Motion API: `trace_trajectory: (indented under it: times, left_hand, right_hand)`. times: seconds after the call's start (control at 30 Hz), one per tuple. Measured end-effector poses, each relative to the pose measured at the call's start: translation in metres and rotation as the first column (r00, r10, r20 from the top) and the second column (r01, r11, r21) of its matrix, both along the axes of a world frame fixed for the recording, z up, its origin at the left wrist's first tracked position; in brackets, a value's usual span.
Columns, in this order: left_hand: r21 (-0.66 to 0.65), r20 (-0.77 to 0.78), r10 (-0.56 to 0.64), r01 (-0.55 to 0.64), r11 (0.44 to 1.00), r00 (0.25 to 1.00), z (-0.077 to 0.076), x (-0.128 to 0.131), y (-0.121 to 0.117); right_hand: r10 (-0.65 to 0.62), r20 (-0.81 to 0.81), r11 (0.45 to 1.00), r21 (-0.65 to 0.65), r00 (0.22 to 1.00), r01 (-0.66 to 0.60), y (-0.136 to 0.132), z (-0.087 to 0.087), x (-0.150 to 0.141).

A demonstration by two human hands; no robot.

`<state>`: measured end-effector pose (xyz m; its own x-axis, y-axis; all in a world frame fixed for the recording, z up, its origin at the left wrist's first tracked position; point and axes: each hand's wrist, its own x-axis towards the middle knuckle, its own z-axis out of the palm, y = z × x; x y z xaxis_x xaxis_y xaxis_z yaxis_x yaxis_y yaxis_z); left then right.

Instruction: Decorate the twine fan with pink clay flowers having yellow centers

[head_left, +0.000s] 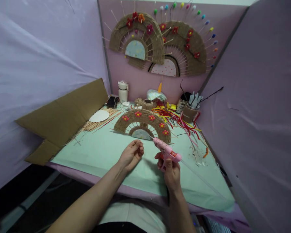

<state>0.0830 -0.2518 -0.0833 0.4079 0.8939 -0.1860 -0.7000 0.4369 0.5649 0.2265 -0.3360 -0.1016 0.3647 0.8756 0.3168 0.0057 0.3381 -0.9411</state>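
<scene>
My right hand [171, 170] grips a pink glue gun [165, 148] by its handle, its nozzle pointing up and left. A clear glue stick [196, 173] trails from the gun's back end. To the left, my left hand [133, 154] is closed in a pinch; something tiny may be at the fingertips, too small to name. Just beyond both hands, a twine-wrapped half-round fan [145, 120] with red flowers [138, 114] and a pale patterned centre [141, 134] is on the table. The nozzle overlaps the fan's lower edge in view; I cannot tell if they touch.
Cardboard [70, 113] leans at the left beside thin sticks [104, 121] and a white oval [99, 116]. Twine [147, 104], a white-lidded jar [123, 91], coloured pipe cleaners [171, 115] and a cup of glue sticks [190, 111] stand behind. Two larger fans [138, 35] hang on the back wall.
</scene>
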Motion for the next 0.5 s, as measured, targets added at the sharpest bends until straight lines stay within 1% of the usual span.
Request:
trace_trajectory:
  times: [0.13, 0.3, 0.5]
  left_hand:
    - [-0.041, 0.049, 0.003, -0.001, 0.999, 0.999, -0.0001, -0.001, 0.0014]
    - [-0.085, 0.097, -0.024, 0.033, 0.996, 0.995, 0.0019, -0.0017, 0.0018]
    - [-0.06, 0.057, -0.026, 0.029, 0.998, 0.998, 0.0015, -0.0025, 0.0014]
  right_hand:
    - [0.005, 0.029, 1.0, -0.017, 1.0, -0.005, -0.0011, 0.0016, 0.0002]
    - [0.023, 0.076, 0.998, -0.062, 0.997, -0.019, -0.0017, -0.0003, 0.0014]
    - [0.086, 0.111, 0.995, -0.056, 0.99, -0.08, -0.0019, -0.003, 0.0026]
